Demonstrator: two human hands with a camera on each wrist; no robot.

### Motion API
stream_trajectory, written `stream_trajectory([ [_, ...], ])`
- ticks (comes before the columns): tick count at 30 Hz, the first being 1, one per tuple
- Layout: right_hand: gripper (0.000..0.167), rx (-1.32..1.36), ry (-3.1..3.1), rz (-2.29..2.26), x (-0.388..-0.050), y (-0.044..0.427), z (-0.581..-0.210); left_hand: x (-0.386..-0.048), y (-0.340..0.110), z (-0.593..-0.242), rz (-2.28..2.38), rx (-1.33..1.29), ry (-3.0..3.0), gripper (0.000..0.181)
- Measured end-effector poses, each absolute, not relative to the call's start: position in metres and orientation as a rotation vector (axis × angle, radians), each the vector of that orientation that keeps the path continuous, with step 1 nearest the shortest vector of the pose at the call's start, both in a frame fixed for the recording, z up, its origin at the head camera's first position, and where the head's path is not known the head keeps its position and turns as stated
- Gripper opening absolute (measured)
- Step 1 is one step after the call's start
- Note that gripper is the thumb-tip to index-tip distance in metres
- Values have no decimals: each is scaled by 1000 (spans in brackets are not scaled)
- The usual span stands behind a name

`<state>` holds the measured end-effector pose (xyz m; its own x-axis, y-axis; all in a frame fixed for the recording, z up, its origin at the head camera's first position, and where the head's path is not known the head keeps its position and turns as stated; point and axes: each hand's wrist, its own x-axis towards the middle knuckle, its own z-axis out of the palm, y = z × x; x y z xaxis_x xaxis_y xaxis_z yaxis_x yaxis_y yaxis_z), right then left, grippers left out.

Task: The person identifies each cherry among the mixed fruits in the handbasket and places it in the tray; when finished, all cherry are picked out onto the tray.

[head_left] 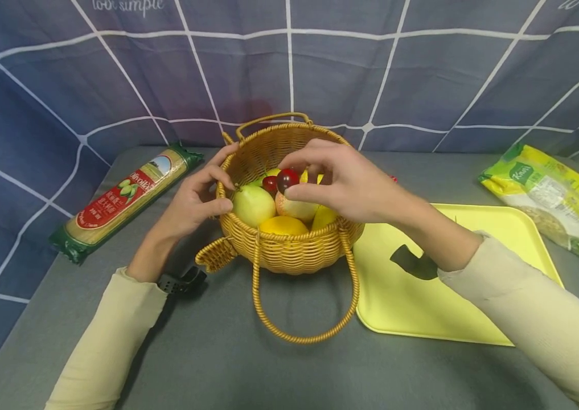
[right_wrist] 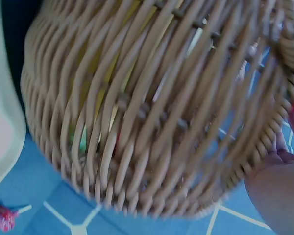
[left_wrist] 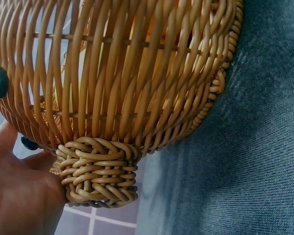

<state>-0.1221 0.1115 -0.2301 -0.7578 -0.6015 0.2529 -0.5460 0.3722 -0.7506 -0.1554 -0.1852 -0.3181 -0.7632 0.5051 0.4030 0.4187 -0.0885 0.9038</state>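
A wicker basket holds a green pear, a yellow fruit, a peach-toned round fruit and other yellow fruit partly hidden by my right hand. My right hand is over the basket and pinches a dark red cherry between thumb and finger. Just left of it, a second cherry lies among the fruit. With fingers bent over the left rim, my left hand holds the basket beside the pear. In the left wrist view, this hand shows against the woven side.
A yellow tray lies to the right, partly under my right forearm. A spaghetti pack is at the left, a green-yellow Knorr bag at the far right. The basket's handle hangs forward. A red-wrapped lollipop lies near the basket.
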Motion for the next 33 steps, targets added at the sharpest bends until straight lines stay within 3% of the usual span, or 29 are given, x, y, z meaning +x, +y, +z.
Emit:
stream_trajectory([
  [10,27,-1064,2783,-1459,-86,171,-224,-157,-185,-319,1995,1065,2094,52],
  [17,25,-615,2854,-1391,-50,222,-236,-156,-185,-319,2007,1075,2095,50],
  [28,26,11,3010,-1075,-11,322,-309,-154,-179,-320,1981,1068,2110,55],
  [33,28,-57,2995,-930,-7,336,-333,-153,-182,-318,2010,1067,2110,55],
])
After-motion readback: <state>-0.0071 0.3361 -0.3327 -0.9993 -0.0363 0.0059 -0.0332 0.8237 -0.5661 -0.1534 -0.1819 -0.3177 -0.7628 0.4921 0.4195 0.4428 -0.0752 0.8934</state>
